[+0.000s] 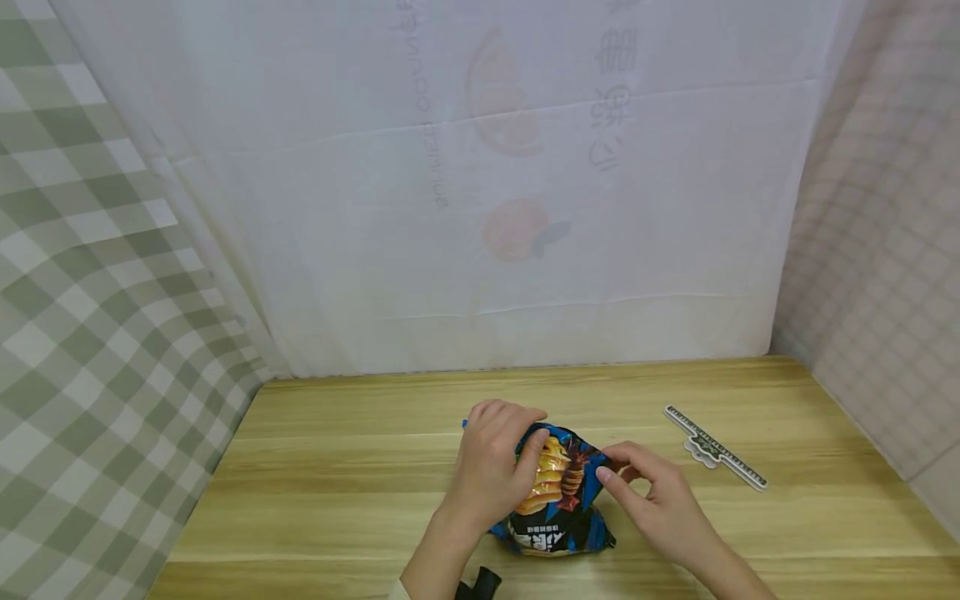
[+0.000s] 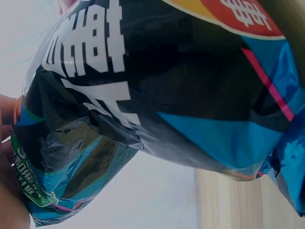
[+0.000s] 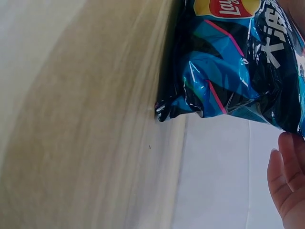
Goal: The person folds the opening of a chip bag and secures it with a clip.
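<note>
While my left grip (image 1: 495, 450) clasps the snack bag (image 1: 551, 504) and my right grip (image 1: 652, 500) pinches its right-hand corner, I should squeeze lightly, steadying the wrapper without crushing it. The bag sits roughly midway between the bench's (image 1: 337, 483) side edges, well short of the far edge: plump, glossy, black and blue, crinkled at its corners.

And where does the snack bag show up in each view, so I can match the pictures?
Head: snack bag low, just right of centre, between the left hand and right hand.
Left wrist: snack bag fills most of the picture.
Right wrist: snack bag at upper right.
Shared landmark: the wooden tabletop.
</note>
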`<state>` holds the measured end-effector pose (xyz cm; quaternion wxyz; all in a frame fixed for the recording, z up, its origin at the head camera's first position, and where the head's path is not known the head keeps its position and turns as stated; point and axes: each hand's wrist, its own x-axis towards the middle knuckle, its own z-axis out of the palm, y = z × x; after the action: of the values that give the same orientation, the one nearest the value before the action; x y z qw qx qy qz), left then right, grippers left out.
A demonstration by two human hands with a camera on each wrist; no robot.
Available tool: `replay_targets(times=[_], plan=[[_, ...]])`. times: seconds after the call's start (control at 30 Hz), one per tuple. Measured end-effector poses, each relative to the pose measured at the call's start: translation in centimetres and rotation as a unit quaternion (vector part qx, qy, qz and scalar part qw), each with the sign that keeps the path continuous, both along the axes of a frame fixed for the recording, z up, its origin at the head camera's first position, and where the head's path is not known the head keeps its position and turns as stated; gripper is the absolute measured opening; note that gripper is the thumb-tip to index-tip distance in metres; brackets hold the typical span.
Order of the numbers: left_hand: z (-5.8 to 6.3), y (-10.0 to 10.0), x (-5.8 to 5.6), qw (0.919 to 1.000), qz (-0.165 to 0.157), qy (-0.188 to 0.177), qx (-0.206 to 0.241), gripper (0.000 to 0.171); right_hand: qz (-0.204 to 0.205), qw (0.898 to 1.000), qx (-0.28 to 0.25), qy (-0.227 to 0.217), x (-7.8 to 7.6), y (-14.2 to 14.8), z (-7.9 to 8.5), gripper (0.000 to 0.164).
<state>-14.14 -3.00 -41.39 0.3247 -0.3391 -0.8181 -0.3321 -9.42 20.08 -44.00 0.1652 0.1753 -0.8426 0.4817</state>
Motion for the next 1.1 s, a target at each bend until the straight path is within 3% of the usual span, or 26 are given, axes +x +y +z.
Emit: replay_targets(times=[0.47,0.8,1.1], plan=[[0.2,0.0,0.0,0.9999,0.003,0.013,0.004,0.011,-0.008,0.999,0.009,0.029,-0.4,0.1,-0.4,0.032],[0.5,-0.3,0.0,1.0000,-0.001,-0.004,-0.002,0.011,-0.011,0.999,0.005,0.035,-0.5,0.4,-0.5,0.034],[0.7,-0.4,0.0,0.9999,-0.008,-0.008,-0.006,0.012,-0.007,0.993,-0.012,0.114,-0.8,0.6,-1.2,0.041]])
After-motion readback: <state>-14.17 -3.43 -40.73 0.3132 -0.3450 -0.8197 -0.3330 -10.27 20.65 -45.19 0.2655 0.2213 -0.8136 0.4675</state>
